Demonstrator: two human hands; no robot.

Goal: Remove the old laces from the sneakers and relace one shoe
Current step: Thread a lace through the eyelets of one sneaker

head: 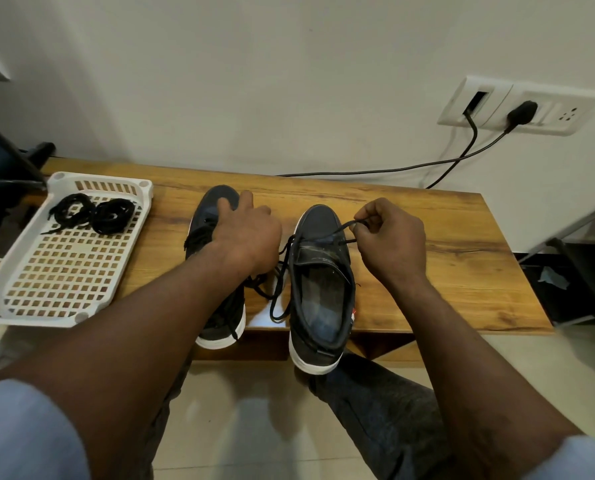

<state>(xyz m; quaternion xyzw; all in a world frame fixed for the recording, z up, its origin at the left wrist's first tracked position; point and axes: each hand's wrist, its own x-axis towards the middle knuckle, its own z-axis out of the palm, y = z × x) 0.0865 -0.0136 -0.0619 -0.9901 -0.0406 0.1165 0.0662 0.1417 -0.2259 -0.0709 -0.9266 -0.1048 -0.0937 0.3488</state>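
Two dark sneakers with white soles stand side by side on a wooden table [427,237], toes toward the wall. My left hand [246,233] rests on top of the left sneaker [216,206], covering its laces. My right hand [389,237] pinches a black lace [337,227] at the front eyelets of the right sneaker [320,271]. This lace runs only through the front eyelets, and its loose part loops down between the two shoes. The right sneaker's heel hangs over the table's near edge.
A white perforated plastic tray [57,271] lies at the table's left and holds two coiled black laces [92,213]. Two black cables [445,164] run from a wall socket [517,105] down behind the table. My knees are below the table edge.
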